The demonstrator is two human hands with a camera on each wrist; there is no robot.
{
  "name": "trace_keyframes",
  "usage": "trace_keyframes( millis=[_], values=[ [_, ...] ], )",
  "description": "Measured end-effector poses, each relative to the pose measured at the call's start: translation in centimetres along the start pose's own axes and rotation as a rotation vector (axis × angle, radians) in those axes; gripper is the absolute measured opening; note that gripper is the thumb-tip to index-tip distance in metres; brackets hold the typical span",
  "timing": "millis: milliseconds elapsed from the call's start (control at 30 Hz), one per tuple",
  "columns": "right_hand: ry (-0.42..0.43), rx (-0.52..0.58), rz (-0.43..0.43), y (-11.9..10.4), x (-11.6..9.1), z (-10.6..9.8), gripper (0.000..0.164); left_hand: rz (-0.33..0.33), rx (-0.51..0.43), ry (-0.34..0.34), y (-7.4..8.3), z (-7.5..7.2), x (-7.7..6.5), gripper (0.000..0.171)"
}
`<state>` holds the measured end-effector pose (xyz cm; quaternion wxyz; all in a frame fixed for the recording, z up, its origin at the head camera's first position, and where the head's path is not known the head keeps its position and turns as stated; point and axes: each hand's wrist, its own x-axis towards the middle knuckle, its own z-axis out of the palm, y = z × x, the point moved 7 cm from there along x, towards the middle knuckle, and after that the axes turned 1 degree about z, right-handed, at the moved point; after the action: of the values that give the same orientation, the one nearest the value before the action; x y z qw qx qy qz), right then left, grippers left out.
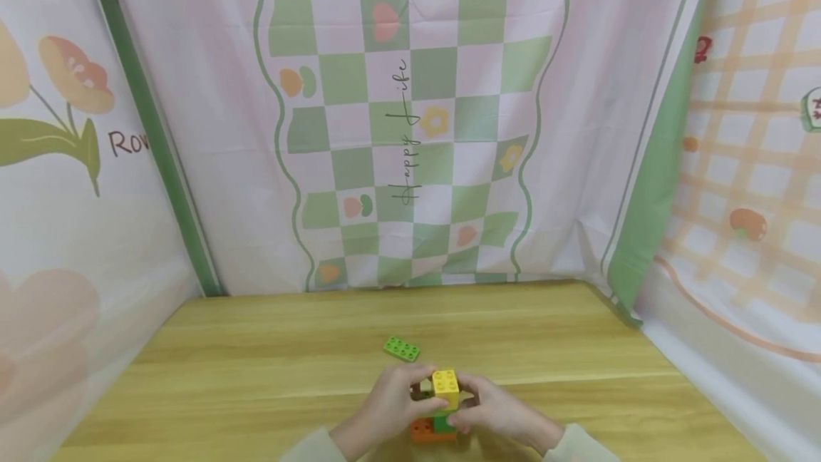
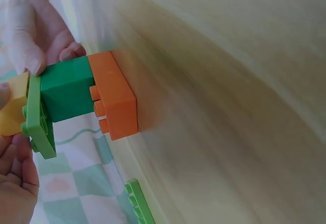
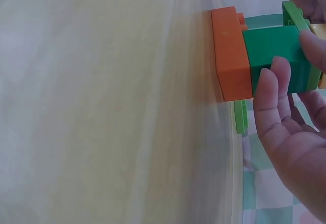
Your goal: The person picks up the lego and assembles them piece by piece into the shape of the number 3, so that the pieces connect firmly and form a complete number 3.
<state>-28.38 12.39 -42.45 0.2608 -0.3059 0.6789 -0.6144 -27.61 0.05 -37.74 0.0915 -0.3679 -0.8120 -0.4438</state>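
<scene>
The left hand (image 1: 393, 403) pinches the yellow brick (image 1: 445, 385) atop the light-green plate (image 2: 34, 114), while the right hand (image 1: 499, 411) grips the dark-green brick (image 2: 67, 89) beneath — apparently to steady everything over the orange brick (image 2: 118, 99) on the wooden table (image 1: 256, 362).

Surface: a table (image 1: 256, 348) with a yellowish-brown wood-grain top, flat, marked by paler streaks running crosswise. Its far edge and both side edges are visible in the head view.

Items lying directly on it: two. First, an orange brick (image 2: 117, 99), seated on its base with studs facing up. Second, a light green plate (image 1: 402, 348), two studs by four, lying flat, studs up, its long side set obliquely. The plate lies farther toward the far edge, apart from the orange brick.
</scene>
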Motion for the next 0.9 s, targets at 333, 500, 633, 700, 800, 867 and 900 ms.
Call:
trace_keyframes(
  millis=[333, 500, 633, 700, 800, 867, 900],
  values=[
    [0.000, -0.002, -0.001, -0.12, -0.04, 0.04, 0.052, 0.003, 0.026, -0.015, 0.05, -0.01, -0.02, 0.032],
    [0.002, -0.002, 0.001, -0.13, -0.04, 0.05, 0.052, 0.007, 0.061, -0.024, -0.13, 0.08, 0.04, 0.033],
    [0.005, -0.001, 0.007, -0.10, -0.04, 0.04, 0.051, 0.017, 0.086, -0.025, -0.19, 0.13, 0.03, 0.033],
    [0.007, -0.003, 0.007, -0.09, -0.04, 0.03, 0.052, 0.019, 0.096, -0.024, -0.22, 0.12, 0.03, 0.033],
    [0.014, -0.005, 0.009, -0.05, -0.05, -0.01, 0.053, 0.026, 0.115, -0.021, -0.21, 0.08, 0.06, 0.033],
    [0.017, -0.008, 0.009, -0.04, -0.05, -0.04, 0.053, 0.033, 0.128, -0.019, -0.14, 0.05, 0.05, 0.032],
    [0.017, -0.007, 0.009, -0.03, -0.06, -0.04, 0.053, 0.040, 0.133, -0.020, -0.07, 0.05, 0.05, 0.031]
  ],
)
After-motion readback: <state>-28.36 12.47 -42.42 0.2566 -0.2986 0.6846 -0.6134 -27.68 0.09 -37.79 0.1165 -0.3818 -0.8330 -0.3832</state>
